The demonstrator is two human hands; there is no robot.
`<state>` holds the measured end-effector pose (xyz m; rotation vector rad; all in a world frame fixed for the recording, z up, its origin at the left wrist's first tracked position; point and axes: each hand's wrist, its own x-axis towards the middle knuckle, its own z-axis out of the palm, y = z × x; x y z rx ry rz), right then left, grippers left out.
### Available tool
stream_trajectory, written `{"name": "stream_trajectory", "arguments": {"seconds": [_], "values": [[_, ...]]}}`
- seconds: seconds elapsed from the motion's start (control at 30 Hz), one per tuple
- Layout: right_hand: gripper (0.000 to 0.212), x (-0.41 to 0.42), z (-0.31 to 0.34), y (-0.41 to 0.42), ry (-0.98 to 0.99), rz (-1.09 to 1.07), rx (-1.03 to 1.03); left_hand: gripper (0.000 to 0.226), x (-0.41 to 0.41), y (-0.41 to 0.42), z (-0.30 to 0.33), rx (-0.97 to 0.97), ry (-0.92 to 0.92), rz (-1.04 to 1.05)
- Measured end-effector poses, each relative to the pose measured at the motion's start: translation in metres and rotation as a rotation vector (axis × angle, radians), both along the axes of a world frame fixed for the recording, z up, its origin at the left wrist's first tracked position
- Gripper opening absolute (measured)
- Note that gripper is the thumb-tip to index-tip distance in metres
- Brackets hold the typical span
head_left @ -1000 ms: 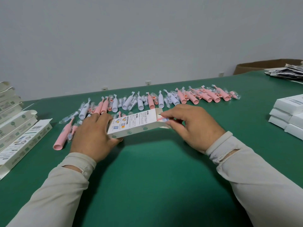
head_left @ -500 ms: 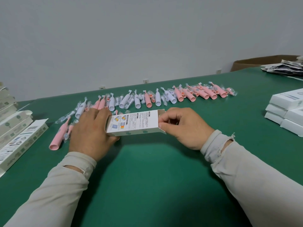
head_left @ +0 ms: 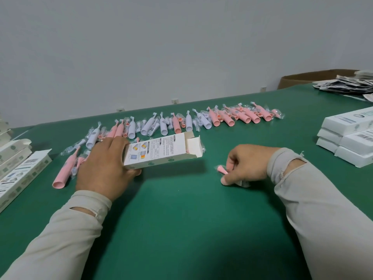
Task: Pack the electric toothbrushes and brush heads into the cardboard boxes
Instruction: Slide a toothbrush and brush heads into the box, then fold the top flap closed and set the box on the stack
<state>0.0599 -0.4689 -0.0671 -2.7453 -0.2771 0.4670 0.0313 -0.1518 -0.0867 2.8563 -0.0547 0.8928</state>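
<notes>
My left hand point(head_left: 103, 166) grips the left end of a white printed cardboard box point(head_left: 161, 149), held just above the green table point(head_left: 181, 219). The box's right end is open, its flaps point(head_left: 194, 145) spread, with something pink showing inside. My right hand point(head_left: 245, 165) rests on the table to the right of the box, apart from it, and pinches a small pink brush head in clear wrap point(head_left: 221, 170). Behind the box lies a long row of pink and white toothbrush handles and wrapped brush heads point(head_left: 201, 120).
Flat and folded white boxes point(head_left: 18, 168) are stacked at the left edge. A stack of closed white boxes point(head_left: 349, 138) sits at the right. A pile of leaflets point(head_left: 347, 84) and a brown carton point(head_left: 308, 78) are at the far right.
My right hand left the box's right end and moved right and down to the table, now holding a pink brush head. The box's end flaps stand open. The left hand still holds the box.
</notes>
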Motion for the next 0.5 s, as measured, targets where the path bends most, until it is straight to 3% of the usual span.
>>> {"name": "stream_trajectory", "arguments": {"seconds": [0.07, 0.13, 0.23, 0.3, 0.5], "values": [[0.019, -0.003, 0.001, 0.006, -0.019, 0.056, 0.022, 0.067, 0.001, 0.001, 0.001, 0.008, 0.008, -0.004], [0.017, -0.003, 0.001, 0.01, -0.202, 0.088, 0.234, 0.071, 0.001, 0.002, 0.001, 0.006, 0.009, -0.002], [0.019, -0.005, 0.007, 0.02, -0.297, 0.042, 0.976, 0.073, 0.0, 0.003, 0.001, -0.001, 0.014, 0.007], [0.021, -0.009, 0.01, 0.03, -0.251, 0.031, 1.255, 0.071, 0.001, 0.004, 0.001, -0.003, 0.02, 0.009], [0.024, -0.015, 0.008, 0.039, -0.231, 0.078, 1.094, 0.075, 0.001, 0.005, 0.001, -0.009, 0.018, 0.023]]}}
